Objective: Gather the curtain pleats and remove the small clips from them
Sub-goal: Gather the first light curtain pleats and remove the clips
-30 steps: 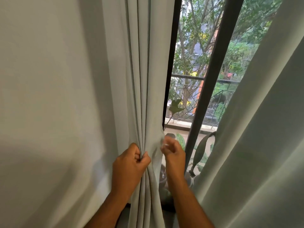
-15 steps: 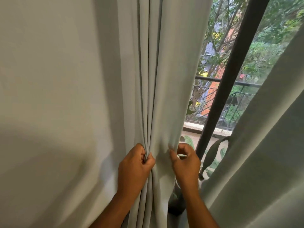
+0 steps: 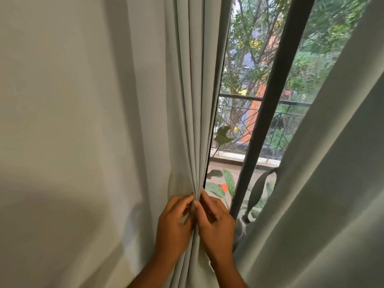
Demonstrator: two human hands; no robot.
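Note:
A pale grey-green curtain (image 3: 195,100) hangs in narrow pleats down the left side of a window. Its pleats are bunched tight at about waist height. My left hand (image 3: 174,223) pinches the bunch from the left. My right hand (image 3: 216,223) pinches it from the right, fingertips touching the left hand's at the gathered point. No clip shows in the folds; the fingers cover that spot.
A plain wall (image 3: 72,121) fills the left. A dark window frame bar (image 3: 270,104) slants up the middle, with a balcony railing, trees and leafy plants behind the glass. A second curtain panel (image 3: 332,183) hangs at the right.
My right hand has moved left with the loose fabric edge and now meets my left hand. The pleats are bunched narrower, and more window shows.

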